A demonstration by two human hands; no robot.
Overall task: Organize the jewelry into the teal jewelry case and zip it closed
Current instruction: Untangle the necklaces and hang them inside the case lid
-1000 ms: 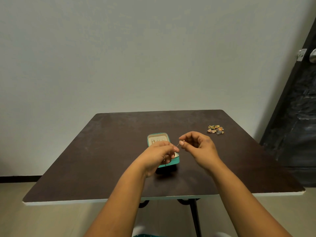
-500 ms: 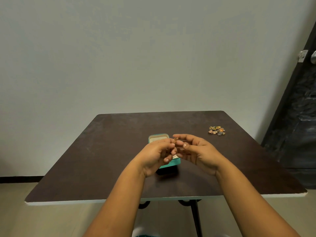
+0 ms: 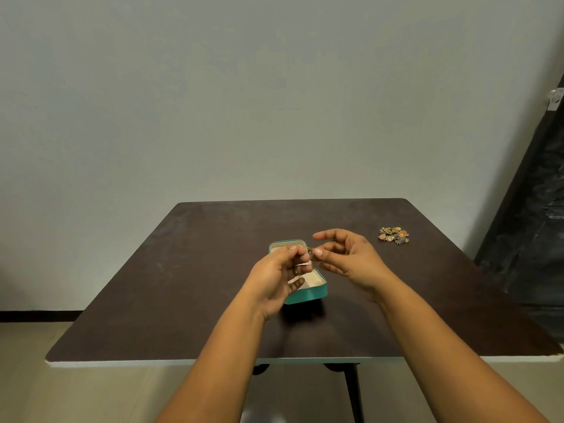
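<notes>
The teal jewelry case [image 3: 308, 293] lies open on the dark table [image 3: 189, 270], its beige lining showing. My left hand [image 3: 279, 277] hovers over the case and pinches a small gold piece of jewelry [image 3: 309, 249] between thumb and fingertips. My right hand [image 3: 348, 256] is just right of it, thumb tip touching the same small piece while the other fingers spread loosely. A heap of colourful jewelry [image 3: 394, 235] lies on the table to the far right. Much of the case's inside is hidden by my left hand.
The table's white front edge [image 3: 305, 361] is near me, with its black legs [image 3: 354, 392] below. A grey wall stands behind the table. A dark door [image 3: 537, 209] is at the right.
My hands have come together over the case. The small gold piece, pinched in my right fingers a second ago, now sits in my left fingertips, and my right fingers have spread apart.
</notes>
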